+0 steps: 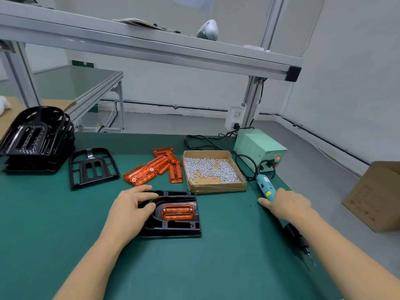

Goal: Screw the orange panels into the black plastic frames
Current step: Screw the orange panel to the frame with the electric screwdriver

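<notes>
A black plastic frame (173, 228) lies on the green mat in front of me, with an orange panel (178, 211) seated in its recess; two screw heads show on the panel's upper corners. My left hand (129, 210) grips the frame's left edge, fingers curled over it. My right hand (285, 204) lies over the teal electric screwdriver (264, 187), which rests on the mat with its black tip (300, 243) pointing toward me. Several loose orange panels (155, 167) lie behind the frame. A cardboard tray of silver screws (213, 169) stands to their right.
A single black frame (93, 167) lies at the left, and a stack of black frames (36, 137) stands at the far left. A pale green power supply (259, 150) with cables sits at the back right. A cardboard box (376, 195) stands off the table's right edge.
</notes>
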